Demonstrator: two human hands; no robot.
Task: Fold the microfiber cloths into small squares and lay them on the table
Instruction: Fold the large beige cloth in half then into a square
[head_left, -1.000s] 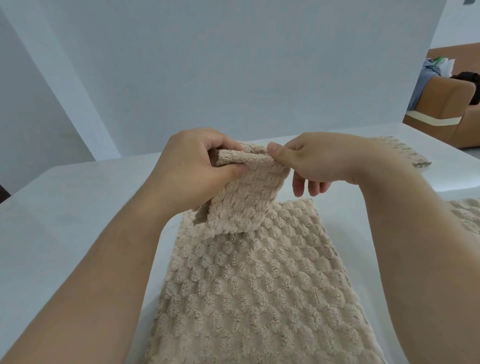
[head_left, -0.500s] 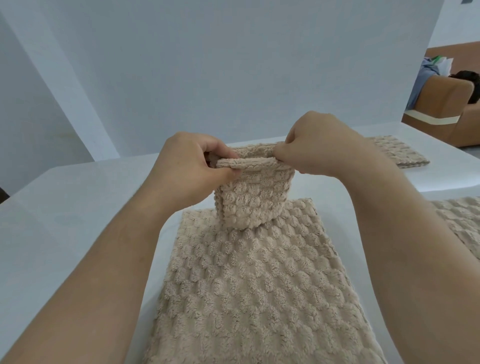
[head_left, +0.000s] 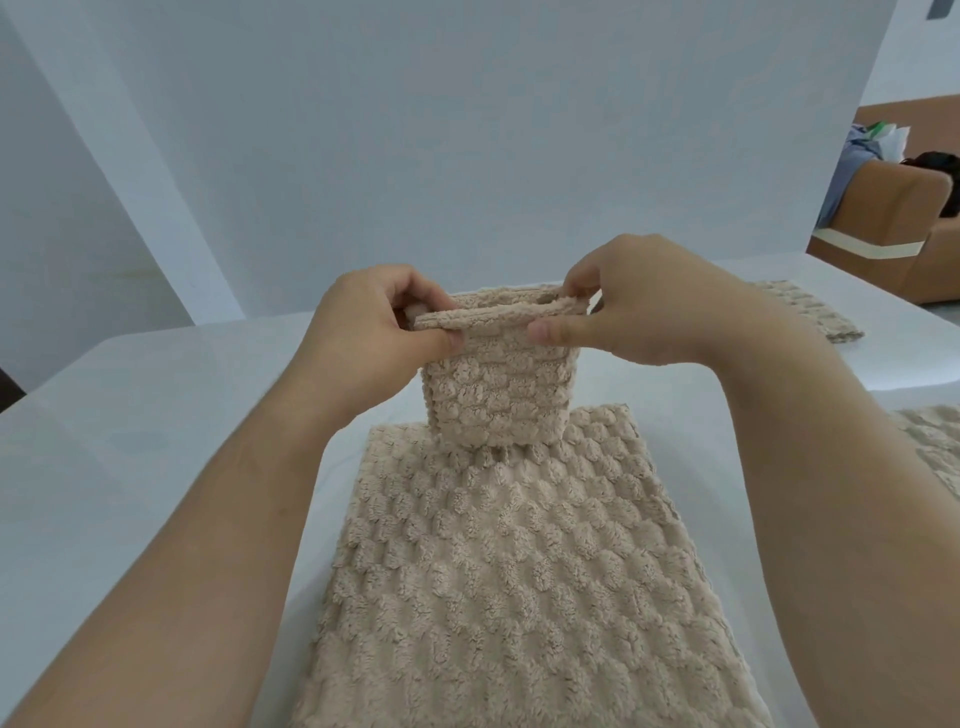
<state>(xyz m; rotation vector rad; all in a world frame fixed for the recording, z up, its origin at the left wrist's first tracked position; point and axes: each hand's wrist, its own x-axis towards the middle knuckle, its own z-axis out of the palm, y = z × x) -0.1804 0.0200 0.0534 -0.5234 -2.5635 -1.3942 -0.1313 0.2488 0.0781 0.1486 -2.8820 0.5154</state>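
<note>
A beige bobbled microfiber cloth (head_left: 496, 400), folded small, hangs above the white table (head_left: 130, 441). My left hand (head_left: 363, 332) pinches its upper left corner. My right hand (head_left: 639, 306) pinches the upper right corner, thumb laid along the top fold. The cloth's layers gape open at the top edge. Its lower edge hangs just above, or touches, the far end of a larger beige cloth (head_left: 519, 597) spread flat on the table under my forearms.
Another folded beige cloth (head_left: 810, 312) lies on the table at the far right. Part of one more cloth (head_left: 935, 447) shows at the right edge. A white wall panel stands behind the table. A brown sofa (head_left: 893, 228) sits beyond the table's right corner.
My hands have drawn the held cloth out from a loose drape into a taut small square. The right hand moved up and right along the top edge.
</note>
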